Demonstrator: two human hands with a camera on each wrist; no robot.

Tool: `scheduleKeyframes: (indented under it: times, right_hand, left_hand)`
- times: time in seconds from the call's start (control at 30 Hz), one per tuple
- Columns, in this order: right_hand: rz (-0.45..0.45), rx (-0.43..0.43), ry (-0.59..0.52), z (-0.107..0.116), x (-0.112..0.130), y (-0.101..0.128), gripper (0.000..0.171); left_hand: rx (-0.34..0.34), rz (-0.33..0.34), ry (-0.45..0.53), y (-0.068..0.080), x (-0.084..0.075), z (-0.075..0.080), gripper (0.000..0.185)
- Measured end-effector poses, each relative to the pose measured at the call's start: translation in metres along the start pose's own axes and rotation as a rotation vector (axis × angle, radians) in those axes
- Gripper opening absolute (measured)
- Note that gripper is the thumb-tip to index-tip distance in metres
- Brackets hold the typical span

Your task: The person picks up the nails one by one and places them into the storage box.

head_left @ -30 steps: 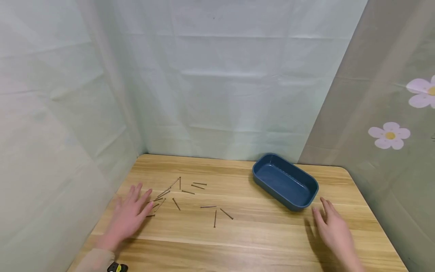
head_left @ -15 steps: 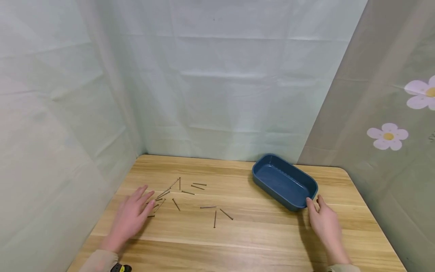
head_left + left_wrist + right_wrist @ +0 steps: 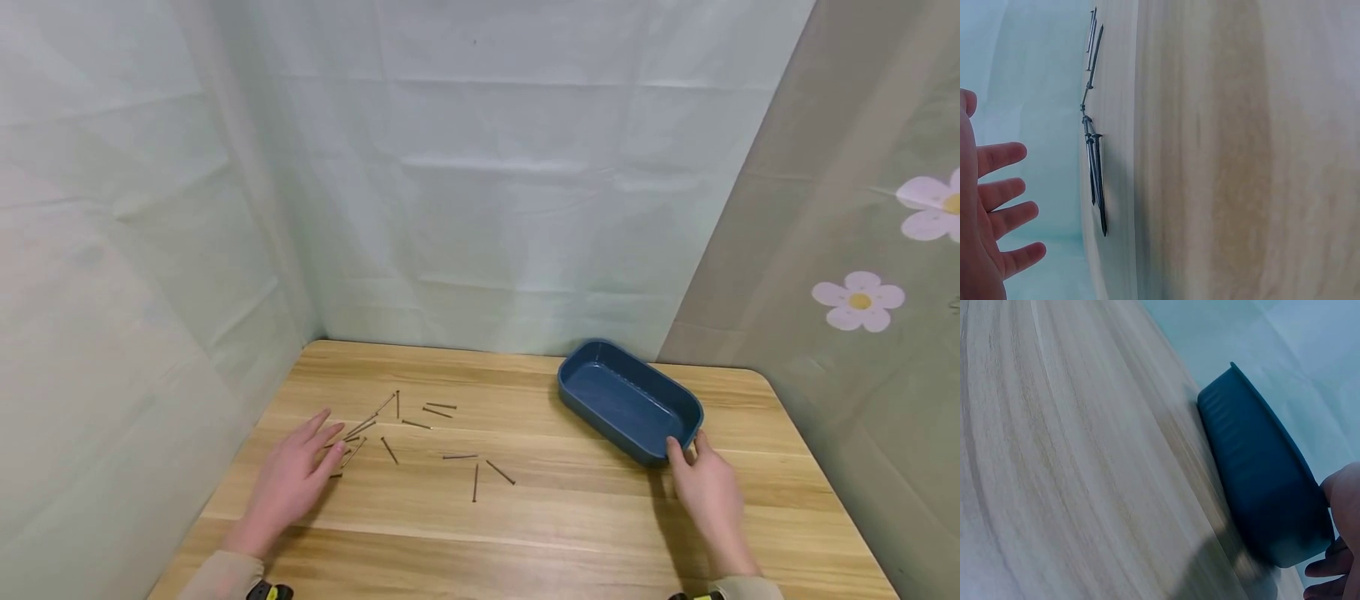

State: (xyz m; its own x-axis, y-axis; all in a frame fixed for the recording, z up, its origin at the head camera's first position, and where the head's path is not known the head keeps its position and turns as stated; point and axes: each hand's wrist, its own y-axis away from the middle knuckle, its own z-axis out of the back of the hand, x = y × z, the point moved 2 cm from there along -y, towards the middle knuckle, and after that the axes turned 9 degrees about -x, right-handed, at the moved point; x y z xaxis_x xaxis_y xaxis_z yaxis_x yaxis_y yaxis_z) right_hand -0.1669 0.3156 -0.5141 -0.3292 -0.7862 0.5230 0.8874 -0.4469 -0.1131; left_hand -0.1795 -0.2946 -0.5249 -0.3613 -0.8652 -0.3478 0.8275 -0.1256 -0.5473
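Note:
My left hand (image 3: pixel 288 479) hovers at the left of the table, fingers spread and nearly straight, by the leftmost of several loose nails (image 3: pixel 389 451). Some of those nails are partly hidden behind its fingertips. In the left wrist view that hand (image 3: pixel 982 215) holds nothing, and a line of nails (image 3: pixel 1099 181) lies on the wood beyond. At the back right is a dark blue rectangular dish (image 3: pixel 611 427) with rounded corners and a bare inside. My right hand (image 3: pixel 708 496) pinches its near right corner, thumb at the rim and fingers around the outside. The right wrist view shows the dish (image 3: pixel 1260 469) from its side.
The wood-grain table (image 3: pixel 570 533) carries everything. Pale cloth (image 3: pixel 480 208) hangs behind it and along the left side. A printed flower curtain (image 3: pixel 795 400) stands along the right edge. Bare wood lies between the nails and the dish.
My right hand has moved left from beside the dish onto its near right corner and now grips it. My left hand has shifted slightly right; dish and nails look unmoved.

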Motion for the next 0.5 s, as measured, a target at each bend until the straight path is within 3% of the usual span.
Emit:
scheduleKeyframes:
  times: [0.33,0.5]
  right_hand:
    - [0.044,0.006,0.001,0.0003,-0.0038,-0.0008,0.076]
    - [0.132,-0.005,0.013,0.0013,-0.0063,0.0004,0.069]
  left_hand:
    - [-0.003,-0.003,0.003,-0.0002,-0.001,0.0009,0.038]
    - [-0.014,-0.013,-0.001,0.0008,-0.0019,0.0006,0.038]
